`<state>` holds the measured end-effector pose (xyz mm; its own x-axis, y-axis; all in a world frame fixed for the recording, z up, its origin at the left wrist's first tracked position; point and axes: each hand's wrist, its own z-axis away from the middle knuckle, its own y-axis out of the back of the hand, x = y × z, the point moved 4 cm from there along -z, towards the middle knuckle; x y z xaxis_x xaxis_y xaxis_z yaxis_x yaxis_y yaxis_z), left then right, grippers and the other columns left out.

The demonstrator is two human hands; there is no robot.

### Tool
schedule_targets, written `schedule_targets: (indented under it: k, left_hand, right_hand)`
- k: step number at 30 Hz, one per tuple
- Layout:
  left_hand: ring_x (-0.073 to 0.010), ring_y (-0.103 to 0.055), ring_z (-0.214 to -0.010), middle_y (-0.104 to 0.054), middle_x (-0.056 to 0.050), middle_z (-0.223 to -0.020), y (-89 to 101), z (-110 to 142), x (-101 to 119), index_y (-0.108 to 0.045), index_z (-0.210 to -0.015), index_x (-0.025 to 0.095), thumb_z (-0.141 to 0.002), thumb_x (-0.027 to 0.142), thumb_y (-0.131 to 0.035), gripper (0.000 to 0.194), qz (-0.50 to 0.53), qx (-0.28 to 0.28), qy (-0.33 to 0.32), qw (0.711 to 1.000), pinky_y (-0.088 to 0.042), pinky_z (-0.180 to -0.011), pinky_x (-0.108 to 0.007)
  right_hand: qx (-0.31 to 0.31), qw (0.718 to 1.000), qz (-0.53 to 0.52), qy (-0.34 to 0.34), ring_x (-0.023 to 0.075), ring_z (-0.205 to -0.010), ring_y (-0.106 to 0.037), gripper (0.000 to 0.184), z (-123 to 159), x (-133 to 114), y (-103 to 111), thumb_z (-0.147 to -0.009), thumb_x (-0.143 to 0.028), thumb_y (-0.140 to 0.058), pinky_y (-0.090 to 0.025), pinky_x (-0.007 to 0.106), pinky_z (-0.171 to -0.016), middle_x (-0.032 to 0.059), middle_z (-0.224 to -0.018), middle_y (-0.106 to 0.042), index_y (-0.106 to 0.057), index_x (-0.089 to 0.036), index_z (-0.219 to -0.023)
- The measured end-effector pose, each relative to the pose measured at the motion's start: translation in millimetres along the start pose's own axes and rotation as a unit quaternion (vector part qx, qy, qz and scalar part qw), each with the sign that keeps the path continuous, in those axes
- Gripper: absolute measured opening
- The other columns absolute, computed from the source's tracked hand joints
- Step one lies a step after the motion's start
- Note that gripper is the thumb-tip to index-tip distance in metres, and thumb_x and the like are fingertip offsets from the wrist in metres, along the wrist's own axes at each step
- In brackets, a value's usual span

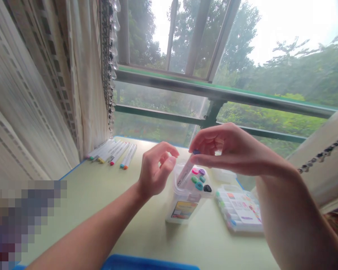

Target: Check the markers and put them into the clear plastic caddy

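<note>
Presently, my right hand (pixel 233 150) pinches a marker (pixel 186 170) by its dark blue end, between thumb and forefinger. From my distant seat I read that marker as tilted, its top leaning toward one o'clock and its lower end within the mouth of a clear container (pixel 183 195). Six colored caps (pixel 202 179) show in the same container: pink, purple, green, two teal ones and black. My left hand (pixel 154 168) sits just beside the container, at its ten o'clock, fingers released and loosely curled, thumb and forefinger tips slightly apart (whether it brushes the rim, I cannot tell). Farther out at ten o'clock, I see a row of loose white markers (pixel 119 153) on the pale table (pixel 101 202). At three o'clock lies a clear case (pixel 243 210) with a white label, partly hidden by my right forearm (pixel 284 210). Toward seven o'clock, a blue object (pixel 149 263) shows its edge, and a window (pixel 169 82) fills twelve o'clock.
</note>
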<state>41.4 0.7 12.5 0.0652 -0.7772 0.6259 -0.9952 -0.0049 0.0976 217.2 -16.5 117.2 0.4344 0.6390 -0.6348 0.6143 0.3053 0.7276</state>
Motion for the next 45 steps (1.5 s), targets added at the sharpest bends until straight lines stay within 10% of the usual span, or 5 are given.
schedule_targets:
  k: [45]
  left_hand:
    - [-0.0106,-0.05,-0.057,-0.062,0.0,-0.07,-5.5,-2,9,-0.064,-0.075,0.017,-0.089,0.022,-0.055,0.018,-0.073,-0.003,-0.041,0.996,-0.04,-0.056,-0.025]
  right_hand:
    - [-0.099,0.986,0.133,0.019,0.0075,-0.059,-0.05,0.009,-2,-6,-17,-0.084,-0.015,-0.071,-0.037,0.02,-0.052,-0.0009,-0.079,-0.069,-0.079,-0.019,-0.084]
